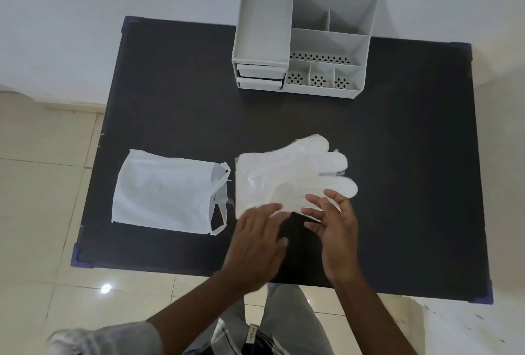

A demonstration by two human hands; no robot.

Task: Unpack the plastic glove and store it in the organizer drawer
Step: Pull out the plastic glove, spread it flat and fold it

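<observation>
Head view: one camera only.
Plastic glove [287, 175]: unpacked, flat on the dark worktop [170, 104], beside the white bag [164, 190].
Left hand [255, 244]: spread, fingertips on the glove's near edge, gripping nothing.
Right hand [333, 229]: spread, fingertips at the glove's lower edge, no closed grip.
Left to do: fold, then store.
Organizer [306, 39]: far edge; drawers [260, 77] look shut, path clear.
</observation>
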